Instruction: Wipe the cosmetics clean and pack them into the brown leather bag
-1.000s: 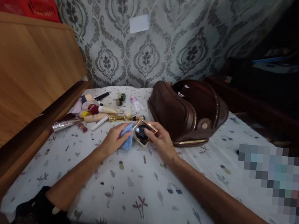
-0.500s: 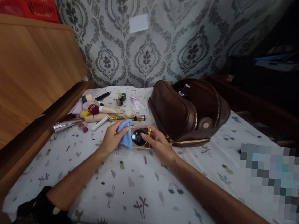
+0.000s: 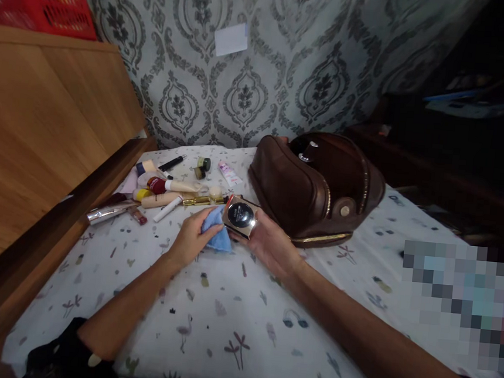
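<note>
- Grey damask wallpaper [image 3: 280, 68] rises behind my white printed tablecloth [image 3: 213, 327], with flamingos, palms and pineapples on it.
- The gold-edged compact [image 3: 240, 216] is up in my hands near the middle of the table, tilted so its round black label faces me.
- My right hand [image 3: 276, 244] grips it along the right side, the thumb at its edge. Fingers pass underneath, mostly hidden.
- My left hand [image 3: 192, 237] pinches a blue cloth [image 3: 217, 233] between thumb and fingers, right at the compact's left edge; whether those fingertips also reach behind the case I cannot tell.
- To work well here, I judge a firm hold by the rim best, with the thumb off the glossy face. The cloth should be bunched flat under the fingertips and pressed lightly, so the slick case doesn't twist loose.
- The label carries pale print, too small for me to read.
- Just beyond my hands lie a white stick [image 3: 168, 209], a gold tube [image 3: 198, 200] and a dark red bottle [image 3: 157, 185] with lettering I can't make out.
- Farther back sits a pink-and-white tube [image 3: 230, 174], its print unreadable too.
- On the right, the brown zip bag [image 3: 285, 186] gapes open.
</note>
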A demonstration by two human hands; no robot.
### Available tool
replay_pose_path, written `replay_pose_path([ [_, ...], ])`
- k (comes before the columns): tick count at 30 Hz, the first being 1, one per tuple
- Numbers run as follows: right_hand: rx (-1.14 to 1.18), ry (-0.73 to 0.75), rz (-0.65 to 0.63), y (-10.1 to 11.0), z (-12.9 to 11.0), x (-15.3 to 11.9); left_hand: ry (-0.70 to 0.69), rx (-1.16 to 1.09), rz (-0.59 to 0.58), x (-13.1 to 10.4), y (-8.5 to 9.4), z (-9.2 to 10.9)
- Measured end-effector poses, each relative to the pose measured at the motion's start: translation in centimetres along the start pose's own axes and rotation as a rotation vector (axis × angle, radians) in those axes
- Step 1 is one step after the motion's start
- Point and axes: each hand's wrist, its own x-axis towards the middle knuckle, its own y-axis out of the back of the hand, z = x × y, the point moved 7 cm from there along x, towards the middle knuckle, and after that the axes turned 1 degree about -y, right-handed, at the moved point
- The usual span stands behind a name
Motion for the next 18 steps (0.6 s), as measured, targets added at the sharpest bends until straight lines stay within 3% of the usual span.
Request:
replay_pose_path([
  [3, 0.193, -0.139, 0.025, 0.0, 0.8, -0.1, -0.064, 0.096, 0.079, -0.1, 0.3, 0.2],
  [5, 0.214, -0.157, 0.034, -0.1, 1.0, -0.2, -0.106, 0.2, 0.117, -0.3, 0.3, 0.3],
  [12, 0.143, -0.125, -0.063, -1.2, 1.9, -0.7, -0.165, 0.385, 0.179, -0.7, 0.4, 0.5],
  [18, 0.09, -0.077, -0.124, -1.8, 1.8, -0.8, -0.385, 0.453, 0.155, -1.6, -0.7, 3.1],
])
